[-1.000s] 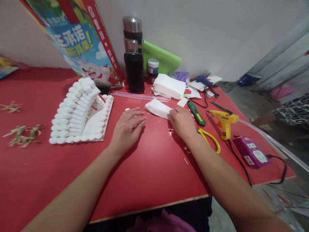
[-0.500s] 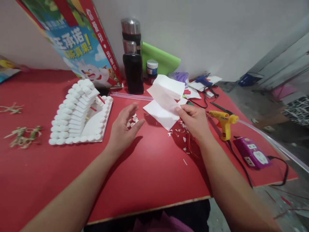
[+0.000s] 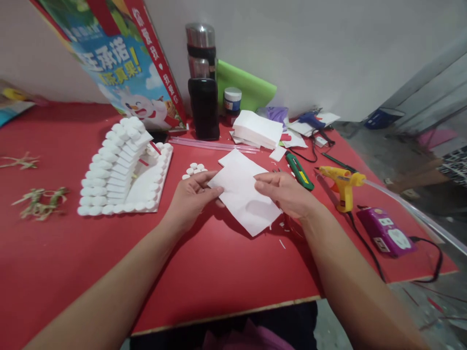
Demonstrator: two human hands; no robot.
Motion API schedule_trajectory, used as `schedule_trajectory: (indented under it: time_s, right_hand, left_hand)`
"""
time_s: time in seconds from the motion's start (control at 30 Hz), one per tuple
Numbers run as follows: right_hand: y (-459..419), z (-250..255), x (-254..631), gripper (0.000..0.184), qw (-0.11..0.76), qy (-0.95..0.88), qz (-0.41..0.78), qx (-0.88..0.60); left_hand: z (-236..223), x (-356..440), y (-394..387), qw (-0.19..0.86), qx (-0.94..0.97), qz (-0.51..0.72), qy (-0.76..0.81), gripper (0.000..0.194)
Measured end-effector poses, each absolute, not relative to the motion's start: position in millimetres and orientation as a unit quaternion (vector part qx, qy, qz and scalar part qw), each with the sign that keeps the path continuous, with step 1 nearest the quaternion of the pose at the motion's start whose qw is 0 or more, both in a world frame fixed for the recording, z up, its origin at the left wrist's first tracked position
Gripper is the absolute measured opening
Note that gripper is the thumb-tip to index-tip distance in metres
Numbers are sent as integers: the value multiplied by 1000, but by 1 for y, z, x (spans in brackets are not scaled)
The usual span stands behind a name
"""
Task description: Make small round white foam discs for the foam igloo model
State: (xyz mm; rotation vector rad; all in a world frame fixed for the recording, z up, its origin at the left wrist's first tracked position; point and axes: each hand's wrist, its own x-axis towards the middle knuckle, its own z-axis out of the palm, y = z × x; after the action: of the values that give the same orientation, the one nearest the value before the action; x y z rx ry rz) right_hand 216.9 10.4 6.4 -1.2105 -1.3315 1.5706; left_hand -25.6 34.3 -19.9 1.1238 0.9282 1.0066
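Observation:
A white sheet point(image 3: 243, 194) hangs just above the red table point(image 3: 219, 262), held by both of my hands. My left hand point(image 3: 191, 197) pinches its left edge and my right hand point(image 3: 286, 194) pinches its right edge. A small heap of white foam discs point(image 3: 194, 169) lies on the table just beyond my left hand. A white foam model point(image 3: 124, 167) made of stacked rounded pieces stands to the left.
A stack of white sheets point(image 3: 257, 129), a black flask point(image 3: 202, 82), a green roll point(image 3: 248, 87) and a jar point(image 3: 231, 101) stand at the back. A green utility knife point(image 3: 299, 171), yellow glue gun point(image 3: 341, 183) and purple power strip point(image 3: 386, 236) lie right. Dried sprigs point(image 3: 38, 203) lie far left.
My right hand lifted the white sheet off the table and brought it toward me. My left hand rose from the foam discs and took the sheet's left edge.

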Motion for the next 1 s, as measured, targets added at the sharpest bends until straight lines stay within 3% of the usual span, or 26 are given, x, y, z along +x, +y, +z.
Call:
schedule_trajectory:
  time_s: [0.27, 0.67, 0.83, 1.0]
  right_hand:
    - [10, 1, 195, 42, 405, -458, 665, -430]
    - [8, 4, 202, 15, 450, -460, 618, -452]
    - [5, 6, 201, 13, 449, -503, 582, -454]
    - [3, 8, 199, 15, 431, -533, 564, -461]
  left_hand:
    - [-16, -23, 31, 658, 472, 420, 410, 27]
    - [-7, -22, 25, 685, 459, 448, 346, 11]
    - [-5, -25, 26, 690, 460, 443, 342, 9]
    - [-4, -29, 30, 766, 423, 366, 317, 47]
